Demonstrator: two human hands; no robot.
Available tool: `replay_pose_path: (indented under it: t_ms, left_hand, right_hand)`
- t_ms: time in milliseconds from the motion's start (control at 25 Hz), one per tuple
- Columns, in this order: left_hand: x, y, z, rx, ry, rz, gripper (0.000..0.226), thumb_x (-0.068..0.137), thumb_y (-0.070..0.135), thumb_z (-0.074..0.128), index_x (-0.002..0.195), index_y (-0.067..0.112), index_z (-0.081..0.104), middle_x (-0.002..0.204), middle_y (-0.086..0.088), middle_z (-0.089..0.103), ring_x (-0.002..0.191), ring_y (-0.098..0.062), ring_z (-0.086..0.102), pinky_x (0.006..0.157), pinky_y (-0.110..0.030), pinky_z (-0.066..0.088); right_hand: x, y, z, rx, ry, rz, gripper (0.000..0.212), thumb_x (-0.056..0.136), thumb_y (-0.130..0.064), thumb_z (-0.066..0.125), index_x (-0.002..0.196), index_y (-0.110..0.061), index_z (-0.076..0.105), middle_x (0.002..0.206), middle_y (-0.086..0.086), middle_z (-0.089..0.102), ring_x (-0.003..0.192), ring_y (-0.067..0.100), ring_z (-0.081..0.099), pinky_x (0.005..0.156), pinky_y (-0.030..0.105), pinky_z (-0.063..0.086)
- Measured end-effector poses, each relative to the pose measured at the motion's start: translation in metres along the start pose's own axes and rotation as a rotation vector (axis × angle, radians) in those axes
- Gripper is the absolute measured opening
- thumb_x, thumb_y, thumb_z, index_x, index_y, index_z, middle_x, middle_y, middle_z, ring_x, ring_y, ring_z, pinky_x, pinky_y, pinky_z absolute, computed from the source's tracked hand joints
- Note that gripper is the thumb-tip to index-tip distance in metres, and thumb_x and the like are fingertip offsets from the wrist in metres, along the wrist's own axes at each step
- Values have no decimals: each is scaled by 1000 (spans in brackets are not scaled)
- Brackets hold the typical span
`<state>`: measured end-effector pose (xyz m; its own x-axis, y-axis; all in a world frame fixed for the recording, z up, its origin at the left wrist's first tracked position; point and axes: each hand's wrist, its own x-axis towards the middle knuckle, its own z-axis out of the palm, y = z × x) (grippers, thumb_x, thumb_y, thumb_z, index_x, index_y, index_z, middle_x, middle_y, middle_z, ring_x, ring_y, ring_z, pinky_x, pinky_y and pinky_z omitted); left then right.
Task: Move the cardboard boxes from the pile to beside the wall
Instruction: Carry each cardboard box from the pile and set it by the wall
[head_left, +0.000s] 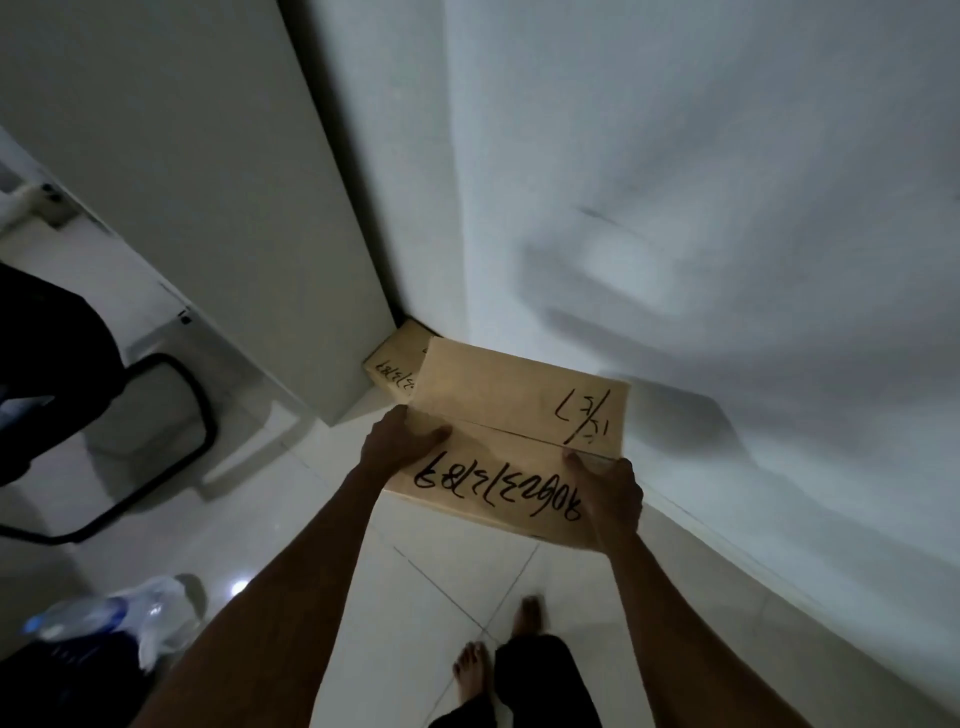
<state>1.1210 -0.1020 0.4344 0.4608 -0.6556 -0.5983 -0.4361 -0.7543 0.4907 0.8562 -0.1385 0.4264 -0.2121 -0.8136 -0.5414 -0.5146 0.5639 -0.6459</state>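
Observation:
I hold a flat brown cardboard box (511, 410) with black handwritten numbers in front of me, above the white tiled floor. My left hand (397, 441) grips its left edge and my right hand (610, 496) grips its right near corner. Beyond it, a second cardboard box (392, 364) with similar writing lies on the floor in the corner, where the white wall (675, 182) meets a white door or panel (208, 182). The held box hides most of that second box.
A black-framed chair (130, 431) stands at the left. A plastic bottle and a plastic bag (119, 618) lie at the lower left on something dark. My bare feet (498, 639) are on the tiles. The wall runs along the right side.

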Motion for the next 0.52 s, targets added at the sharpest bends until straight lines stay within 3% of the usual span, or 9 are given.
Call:
replay_pose_path:
  t_ms: [240,520]
  left_hand:
    - [124,-17,-48,4,6,-70,92,76,69,62,144,12,37,144,-14,50,126,-35,53,103,-48,47]
    - [321,-46,-64,103,10,-31,81,77,62,67,135,11,45,131,-15,60,117,-36,59,95,-43,49]
  right_hand:
    - [63,-50,112,-55,-25,50,69,75,-63,66,119,-10,56,105,9,71,83,24,66,74,35,54]
    - [165,-76,263,-79,31,125,72,83,-59,62,129,-6,46,116,15,66,81,20,50,69,29,41]
